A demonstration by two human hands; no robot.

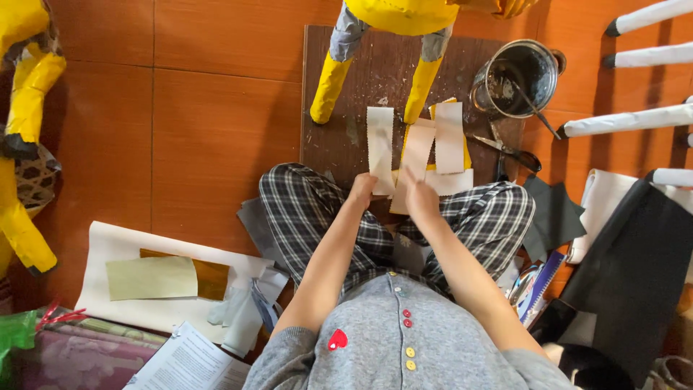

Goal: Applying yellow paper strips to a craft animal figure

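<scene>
I sit cross-legged on an orange tiled floor in checked trousers. My left hand (361, 191) pinches the lower end of a white paper strip (380, 141) that lies upright on a dark wooden board (375, 65). My right hand (419, 195) holds a second, cream strip (413, 162) just to the right of it. More white and yellow strips (449, 137) lie overlapped beside them. Two yellow paper-covered legs of a figure (330, 88) stand on the board behind the strips.
A metal pot (523, 76) with a spoon stands at the board's right, scissors (509, 150) beside it. Black sheets (552, 217) and white rolls (635, 119) lie right. White sheets and gold foil (155, 278) lie left, another yellow figure (25, 144) at far left.
</scene>
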